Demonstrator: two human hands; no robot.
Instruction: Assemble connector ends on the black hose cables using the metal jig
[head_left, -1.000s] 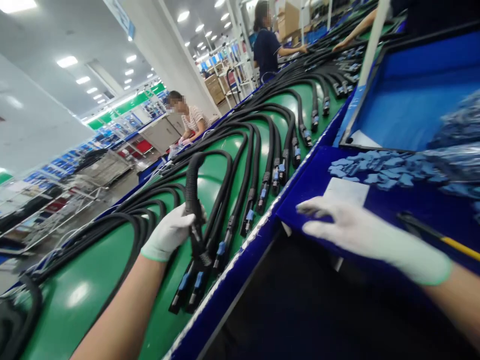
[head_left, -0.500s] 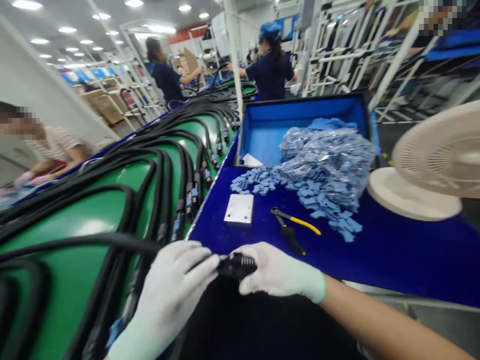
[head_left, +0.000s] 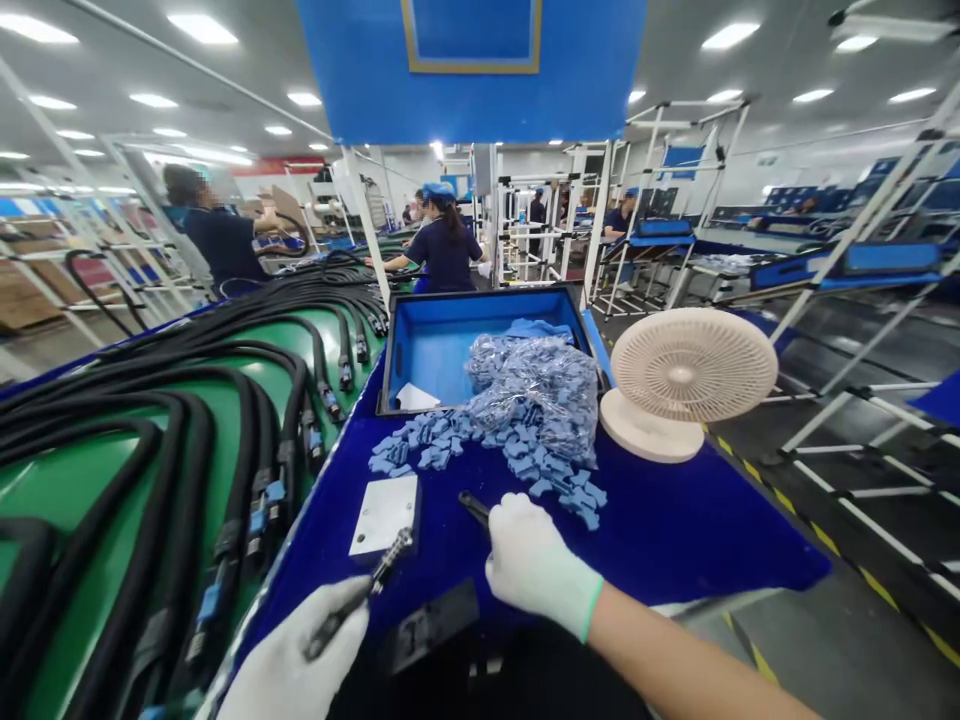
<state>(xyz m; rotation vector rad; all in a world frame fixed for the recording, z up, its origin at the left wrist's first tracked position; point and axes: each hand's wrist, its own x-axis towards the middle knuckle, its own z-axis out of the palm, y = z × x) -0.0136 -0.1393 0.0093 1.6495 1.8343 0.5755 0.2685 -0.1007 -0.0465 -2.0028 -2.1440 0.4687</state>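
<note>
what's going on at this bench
A person in white gloves works at a blue-topped bench. Their left hand grips a slim dark piece with a metal tip; their right hand rests over a black tool handle. Blue pads spill from a clear bag near a white plate, and black cables lie alongside.

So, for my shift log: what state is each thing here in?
Left hand, gloved, gripping a slim dark metal-tipped piece
Right hand, gloved, over pliers, black handle showing
Blue bin, open
Plastic bag of blue pieces, heaped, some loose on the blue mat
Desk fan, upright
White plate, flat on the blue mat
</note>
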